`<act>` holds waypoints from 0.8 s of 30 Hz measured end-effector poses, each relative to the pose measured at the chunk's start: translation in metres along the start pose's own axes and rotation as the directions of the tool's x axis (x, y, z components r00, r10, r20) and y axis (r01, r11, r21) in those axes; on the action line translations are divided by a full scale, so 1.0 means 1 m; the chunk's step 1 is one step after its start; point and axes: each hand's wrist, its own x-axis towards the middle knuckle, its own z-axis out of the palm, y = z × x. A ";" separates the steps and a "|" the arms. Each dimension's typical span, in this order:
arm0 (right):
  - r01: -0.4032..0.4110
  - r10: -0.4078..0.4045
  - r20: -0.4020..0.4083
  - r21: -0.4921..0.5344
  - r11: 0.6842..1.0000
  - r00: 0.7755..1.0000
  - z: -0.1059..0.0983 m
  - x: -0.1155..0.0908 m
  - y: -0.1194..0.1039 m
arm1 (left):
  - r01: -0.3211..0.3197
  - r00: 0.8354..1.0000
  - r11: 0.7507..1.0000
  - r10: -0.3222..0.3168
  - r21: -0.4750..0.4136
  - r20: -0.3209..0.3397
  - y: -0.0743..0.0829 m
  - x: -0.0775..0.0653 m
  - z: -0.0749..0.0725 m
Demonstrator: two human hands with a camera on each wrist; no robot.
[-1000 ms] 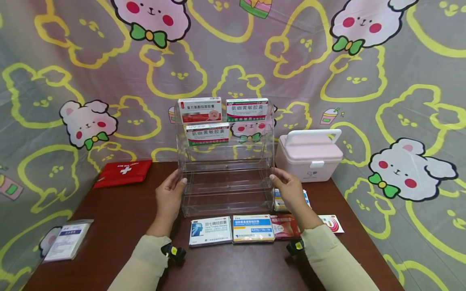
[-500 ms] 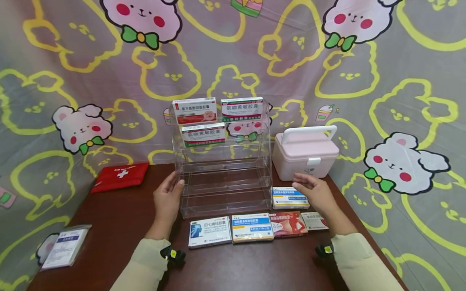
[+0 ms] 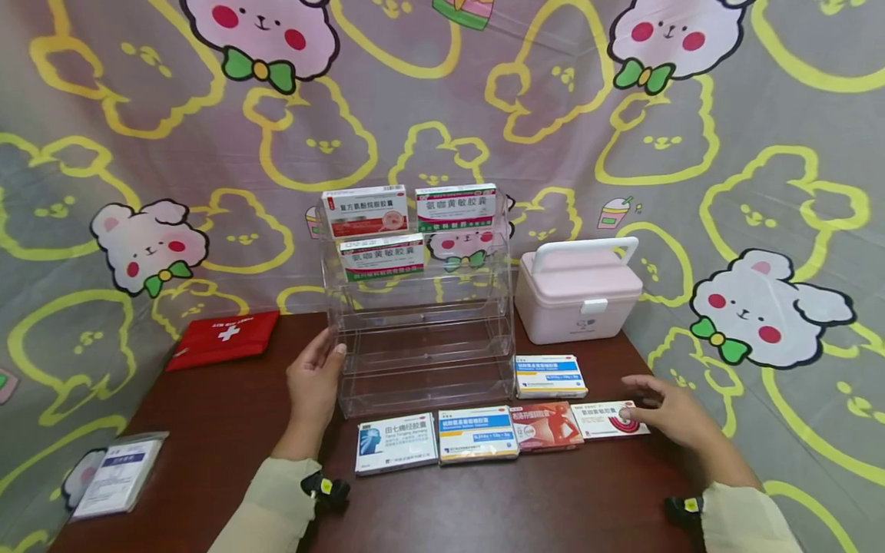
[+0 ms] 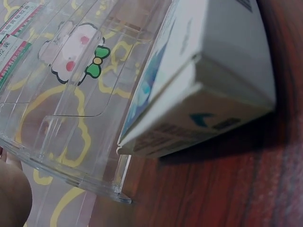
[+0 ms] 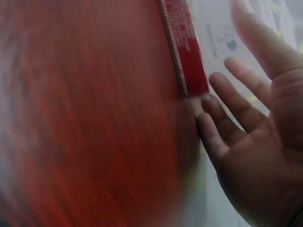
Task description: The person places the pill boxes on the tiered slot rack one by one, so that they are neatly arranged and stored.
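A clear stepped display rack stands mid-table, with medicine boxes such as the red-and-white box on its upper tiers. My left hand holds the rack's left side edge, thumb toward the front. In the left wrist view only part of this hand shows, beside the rack's clear edge. My right hand is at the right end of the front row of boxes, fingers spread and bent loosely. Its fingertips are right at the white box with a red ring. In the right wrist view a box's red end is close to the fingers.
In front of the rack lie a white-and-blue box, a blue-and-yellow box and a red box. Another blue-and-yellow box lies right of it. Behind are a pink case and red pouch; a bagged pack is left.
My right hand has let go of the rack's right side and moved right and toward me, to the rightmost box. The left hand has stayed at the rack.
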 end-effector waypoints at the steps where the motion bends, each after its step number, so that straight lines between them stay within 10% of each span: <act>1: 0.021 -0.021 0.000 0.004 1.000 1.000 -0.001 -0.001 0.003 | -0.002 1.000 1.000 0.002 -0.003 0.000 0.000 0.000 0.000; 24: 0.147 -0.137 0.097 -0.098 0.984 0.986 -0.006 -0.003 0.020 | 0.006 1.000 1.000 -0.006 0.001 0.012 -0.001 -0.001 -0.001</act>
